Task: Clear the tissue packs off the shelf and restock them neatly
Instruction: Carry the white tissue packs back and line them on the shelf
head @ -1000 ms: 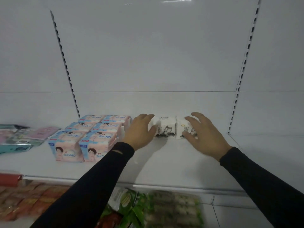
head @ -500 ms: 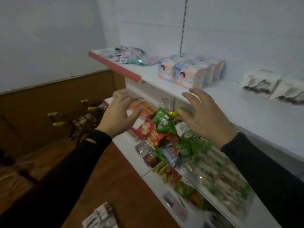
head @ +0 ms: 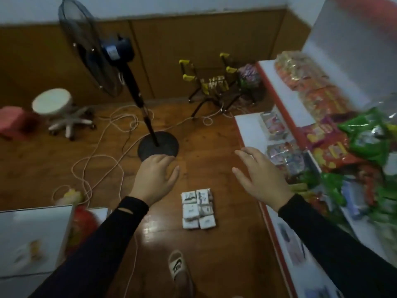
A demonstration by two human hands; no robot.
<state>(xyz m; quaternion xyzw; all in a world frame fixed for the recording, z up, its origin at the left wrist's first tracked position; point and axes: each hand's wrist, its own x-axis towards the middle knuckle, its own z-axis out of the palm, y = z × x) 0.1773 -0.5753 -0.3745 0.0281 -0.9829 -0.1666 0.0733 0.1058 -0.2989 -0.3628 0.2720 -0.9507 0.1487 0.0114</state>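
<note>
The view has swung away from the upper shelf, where both hands rested against two white tissue packs a second ago, and now looks down at the wooden floor point(head: 214, 136). The left hand point(head: 155, 179) and right hand point(head: 261, 177) hover above the floor, fingers relaxed and spread, holding nothing. Between and below them a block of tissue packs point(head: 198, 208) lies on the floor in two columns, touching one another. A standing fan point(head: 103, 61) rises beyond the left hand, its base point(head: 158, 147) just past the knuckles, white cables point(head: 103, 151) looped around it. Snack shelves point(head: 268, 211) run along the right. A slippered foot point(head: 179, 269) stands near the packs.
</note>
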